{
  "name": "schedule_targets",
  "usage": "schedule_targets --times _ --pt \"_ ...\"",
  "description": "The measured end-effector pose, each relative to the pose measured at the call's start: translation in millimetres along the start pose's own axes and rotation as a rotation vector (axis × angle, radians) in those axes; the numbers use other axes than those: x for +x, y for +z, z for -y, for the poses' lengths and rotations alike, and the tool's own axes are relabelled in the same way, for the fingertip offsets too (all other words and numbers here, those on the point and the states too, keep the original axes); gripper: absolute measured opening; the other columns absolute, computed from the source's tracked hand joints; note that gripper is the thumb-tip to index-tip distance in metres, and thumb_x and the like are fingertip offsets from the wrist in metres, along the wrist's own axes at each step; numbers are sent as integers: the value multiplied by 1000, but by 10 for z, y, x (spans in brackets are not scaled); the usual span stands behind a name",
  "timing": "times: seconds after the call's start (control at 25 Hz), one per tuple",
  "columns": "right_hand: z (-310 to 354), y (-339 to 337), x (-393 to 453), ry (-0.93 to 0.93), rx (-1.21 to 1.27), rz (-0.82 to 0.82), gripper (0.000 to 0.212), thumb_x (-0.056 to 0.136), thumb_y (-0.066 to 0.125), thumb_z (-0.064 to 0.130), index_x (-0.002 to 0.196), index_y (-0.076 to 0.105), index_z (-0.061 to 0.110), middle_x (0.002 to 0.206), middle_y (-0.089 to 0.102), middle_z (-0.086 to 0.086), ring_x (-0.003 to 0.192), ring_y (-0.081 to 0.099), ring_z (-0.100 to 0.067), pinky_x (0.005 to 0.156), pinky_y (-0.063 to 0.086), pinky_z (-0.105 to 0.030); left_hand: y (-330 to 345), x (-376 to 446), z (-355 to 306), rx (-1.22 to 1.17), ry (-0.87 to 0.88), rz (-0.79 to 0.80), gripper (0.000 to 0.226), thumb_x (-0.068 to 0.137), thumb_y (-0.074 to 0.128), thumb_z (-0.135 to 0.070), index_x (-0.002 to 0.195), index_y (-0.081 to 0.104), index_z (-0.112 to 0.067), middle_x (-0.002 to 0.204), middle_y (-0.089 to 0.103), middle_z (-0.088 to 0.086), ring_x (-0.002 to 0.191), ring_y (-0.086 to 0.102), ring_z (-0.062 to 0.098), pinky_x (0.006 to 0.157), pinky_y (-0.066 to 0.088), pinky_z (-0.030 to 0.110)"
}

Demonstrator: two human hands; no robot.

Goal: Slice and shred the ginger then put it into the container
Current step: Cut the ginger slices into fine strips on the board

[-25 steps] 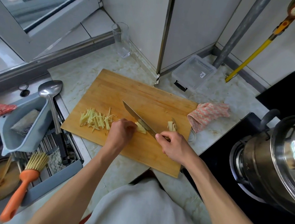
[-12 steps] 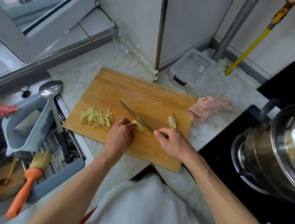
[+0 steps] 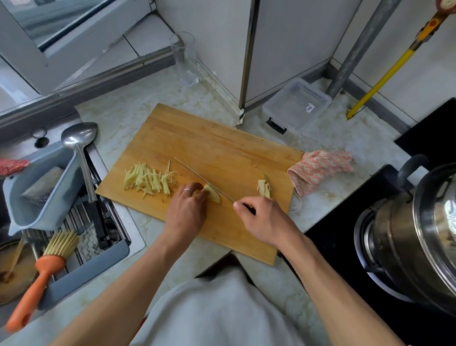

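Left hand (image 3: 187,210) curled down over a stack of ginger slices (image 3: 211,194), fingertips pinning it to the wooden cutting board (image 3: 215,144). Right hand (image 3: 261,219) wrapped round the handle of a knife (image 3: 203,180), blade edge-down across the slices, tip pointing away and to the left. Just left of the left hand, a loose pile of shredded ginger (image 3: 150,180) on the board; near the board's right edge, a small separate clump of ginger pieces (image 3: 264,188). Beyond the board's far right corner, a clear plastic container (image 3: 297,106), standing on the marbled surface (image 3: 122,115) well apart from the ginger. Beside the board's right edge, a crumpled pink-and-white cloth (image 3: 320,167). Further back, a tall clear glass (image 3: 186,59) by the wall corner. At right, a steel pot (image 3: 418,234) on a dark stovetop. At left, a metal ladle (image 3: 80,145), a grey drain basket (image 3: 29,192) and an orange-handled brush (image 3: 41,275) over the sink.
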State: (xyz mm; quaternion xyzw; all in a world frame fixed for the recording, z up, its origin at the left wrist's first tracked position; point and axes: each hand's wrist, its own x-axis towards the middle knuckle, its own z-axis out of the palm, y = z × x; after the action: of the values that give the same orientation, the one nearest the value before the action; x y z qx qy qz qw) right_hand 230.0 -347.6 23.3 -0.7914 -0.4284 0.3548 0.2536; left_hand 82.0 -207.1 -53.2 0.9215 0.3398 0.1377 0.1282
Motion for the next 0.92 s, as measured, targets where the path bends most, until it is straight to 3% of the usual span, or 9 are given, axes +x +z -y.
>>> schedule_targets --times 0.2,0.4,0.52,0.68,0.92 --pt "75 9 -50 -9 -144 -20 38 101 44 50 107 70 22 84 70 -3 79 65 -27 70 56 -44 47 -55 -14 121 71 59 24 88 61 -13 108 72 -4 109 67 14 99 59 36 83 52 42" --pt "100 19 -51 -2 -199 -24 41 102 44 49 110 69 17 91 71 -8 84 66 -32 72 56 -44 30 -162 13 165 150 67 39 91 41 -28 109 71 -10 116 63 14 101 58 34 89 49 43" --pt "120 29 -54 -15 -247 -36 42 102 44 49 114 68 17 92 72 -9 86 66 -34 73 56 -44 26 -159 -32 130 133 58 38 92 41 -27 105 72 -9 116 63 14 105 59 35 90 48 43" --pt "139 30 -43 -15 -253 -49 42 103 44 48 123 67 20 99 72 -11 92 66 -35 75 55 -42 43 -131 -42 86 140 101 41 93 42 -27 116 70 -8 127 61 15 122 53 36 100 47 46" --pt "64 71 6 1 -277 -40 44 101 42 53 130 63 27 110 71 -13 99 66 -36 77 55 -39 39 -146 -90 1 101 89 40 92 39 -22 105 70 -2 115 63 15 112 56 34 92 51 41"
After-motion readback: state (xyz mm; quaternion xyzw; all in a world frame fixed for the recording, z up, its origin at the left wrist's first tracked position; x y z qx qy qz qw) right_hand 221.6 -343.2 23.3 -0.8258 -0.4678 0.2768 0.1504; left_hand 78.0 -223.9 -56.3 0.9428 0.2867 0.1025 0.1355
